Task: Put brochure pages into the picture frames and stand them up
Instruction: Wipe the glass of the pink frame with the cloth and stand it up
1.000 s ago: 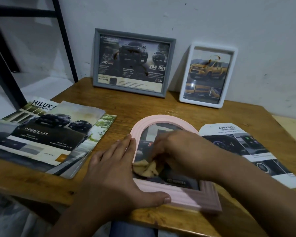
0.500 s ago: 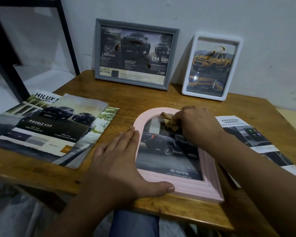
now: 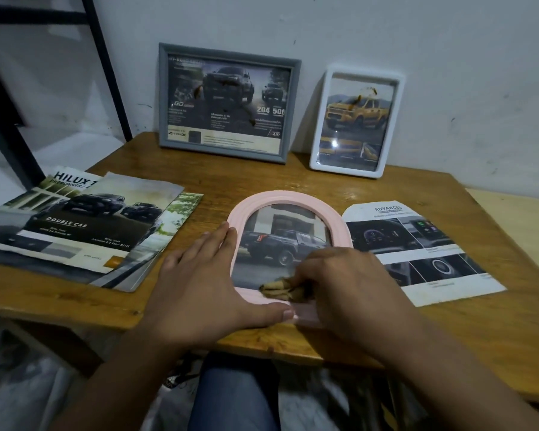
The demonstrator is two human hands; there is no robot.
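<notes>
Both hands are working low in the picture: left hand (image 3: pixel 199 284) lying flat, open, bracing the pink frame (image 3: pixel 288 197); right hand (image 3: pixel 346 281) pinching a crumpled cloth (image 3: pixel 277 289), best wiped lightly across the glass.

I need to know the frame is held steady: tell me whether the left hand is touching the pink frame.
Touching. The head view shows the left hand flat against the pink frame's left edge, with the thumb lying across its bottom rail.
</notes>
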